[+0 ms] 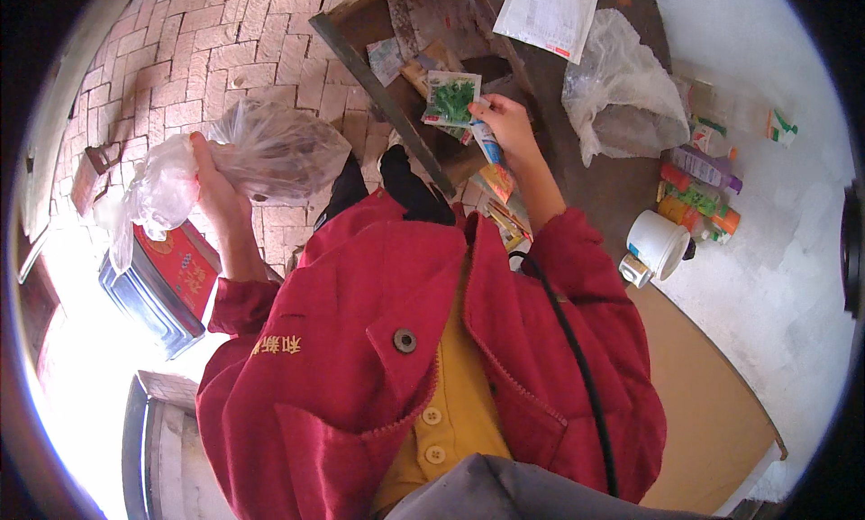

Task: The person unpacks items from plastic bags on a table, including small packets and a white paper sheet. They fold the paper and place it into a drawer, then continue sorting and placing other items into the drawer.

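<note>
My left hand (219,192) grips the gathered neck of a clear plastic bag (284,151), whose full part hangs out over the brick floor. What the bag holds is blurred by the film. Over an open wooden drawer (405,129), my right hand (508,124) pinches the right edge of a small packet with a green leafy picture (451,97). A blue-and-white packet (486,141) lies just under that hand; whether it is also held is unclear. Worn papers and packets (432,60) are inside the drawer. An orange packet (499,182) shows near my right wrist.
On the dark tabletop (588,189) are a white printed packet (547,16) and a crumpled clear bag (628,87). Several bottles (703,165) and a white tub (652,243) stand along the wall. A red-and-silver tin (176,263) is at my left.
</note>
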### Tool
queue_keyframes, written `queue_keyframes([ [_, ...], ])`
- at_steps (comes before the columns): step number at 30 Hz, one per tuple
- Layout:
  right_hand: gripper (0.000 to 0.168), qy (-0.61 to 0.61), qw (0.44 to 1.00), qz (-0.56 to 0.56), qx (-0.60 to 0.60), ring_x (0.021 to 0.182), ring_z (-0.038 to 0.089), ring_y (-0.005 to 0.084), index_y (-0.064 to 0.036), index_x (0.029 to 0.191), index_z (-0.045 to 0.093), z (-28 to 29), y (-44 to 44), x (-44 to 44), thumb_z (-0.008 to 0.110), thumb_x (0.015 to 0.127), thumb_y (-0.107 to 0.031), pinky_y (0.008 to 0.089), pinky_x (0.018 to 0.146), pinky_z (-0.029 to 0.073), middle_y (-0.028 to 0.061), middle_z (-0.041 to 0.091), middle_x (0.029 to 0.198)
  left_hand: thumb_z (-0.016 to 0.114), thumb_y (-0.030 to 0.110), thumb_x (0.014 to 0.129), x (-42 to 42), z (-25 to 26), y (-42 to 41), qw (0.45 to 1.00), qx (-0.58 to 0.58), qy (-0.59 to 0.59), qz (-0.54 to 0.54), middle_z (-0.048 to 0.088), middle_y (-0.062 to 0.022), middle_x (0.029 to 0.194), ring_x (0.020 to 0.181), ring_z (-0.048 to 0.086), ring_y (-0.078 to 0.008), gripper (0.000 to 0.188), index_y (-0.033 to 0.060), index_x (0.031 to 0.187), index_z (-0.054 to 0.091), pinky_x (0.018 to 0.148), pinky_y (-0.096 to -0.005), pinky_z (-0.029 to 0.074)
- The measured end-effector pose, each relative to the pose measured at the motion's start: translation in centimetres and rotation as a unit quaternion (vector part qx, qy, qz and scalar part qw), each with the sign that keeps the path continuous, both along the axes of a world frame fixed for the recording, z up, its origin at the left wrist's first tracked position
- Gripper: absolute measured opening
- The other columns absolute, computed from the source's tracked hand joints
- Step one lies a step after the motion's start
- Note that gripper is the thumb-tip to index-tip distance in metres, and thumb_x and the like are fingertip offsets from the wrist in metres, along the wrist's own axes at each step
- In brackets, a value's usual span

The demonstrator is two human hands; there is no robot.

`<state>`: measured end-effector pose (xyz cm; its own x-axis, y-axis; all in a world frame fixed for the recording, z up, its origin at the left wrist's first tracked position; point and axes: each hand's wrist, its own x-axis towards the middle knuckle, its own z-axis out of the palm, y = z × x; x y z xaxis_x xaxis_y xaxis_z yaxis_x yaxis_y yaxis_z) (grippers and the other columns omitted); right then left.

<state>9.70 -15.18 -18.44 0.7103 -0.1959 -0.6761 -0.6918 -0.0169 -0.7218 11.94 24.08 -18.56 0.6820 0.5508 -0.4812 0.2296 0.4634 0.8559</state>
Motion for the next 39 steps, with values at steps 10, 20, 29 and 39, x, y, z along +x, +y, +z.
queue_keyframes([
  [10, 0.018, -0.082, 0.996, -0.044, 0.014, 0.067, 0.056, 0.0054, 0.000, 0.095, 0.062, 6.1, 2.9, 0.1, 0.068, 0.083, -0.013, 0.0202, 0.060, 0.043, 0.0019, 0.064, 0.081, 0.060, 0.028, 0.092, 0.2, -0.3, -0.5, 1.000, 0.017, -0.016, 0.011, 0.059, -0.0030, 0.081, 0.074, 0.059, -0.0151, 0.020, 0.0082, 0.094, 0.059, 0.067, -0.0316, 0.051],
  [20, 0.017, -0.118, 0.990, -0.056, 0.046, 0.069, 0.056, 0.0047, -0.001, 0.096, 0.062, 7.9, 3.4, 0.0, 0.068, 0.084, -0.011, 0.0196, 0.061, 0.044, 0.0016, 0.064, 0.081, 0.060, 0.028, 0.092, 0.1, -0.1, -0.3, 0.999, 0.010, -0.021, -0.024, 0.060, -0.0039, 0.081, 0.074, 0.059, -0.0157, 0.022, 0.0067, 0.096, 0.059, 0.066, -0.0319, 0.051],
  [29, 0.019, -0.119, 0.990, -0.062, 0.035, 0.071, 0.057, 0.0056, -0.001, 0.097, 0.063, 7.9, 3.0, -0.3, 0.068, 0.083, -0.012, 0.0202, 0.063, 0.044, 0.0014, 0.064, 0.082, 0.060, 0.027, 0.092, 0.6, 1.7, -1.3, 1.000, 0.002, -0.021, -0.005, 0.060, -0.0039, 0.080, 0.072, 0.059, -0.0149, 0.020, 0.0068, 0.094, 0.059, 0.063, -0.0305, 0.051],
  [39, 0.020, -0.268, 0.944, -0.083, -0.172, 0.070, 0.056, 0.0085, -0.003, 0.103, 0.059, 14.2, -1.6, 2.9, 0.063, 0.087, -0.013, 0.0234, 0.061, 0.046, 0.0013, 0.062, 0.089, 0.062, 0.021, 0.091, -0.2, -0.4, -0.3, 1.000, -0.002, -0.017, -0.006, 0.059, -0.0014, 0.087, 0.076, 0.057, -0.0124, 0.017, 0.0084, 0.101, 0.058, 0.067, -0.0289, 0.050],
])
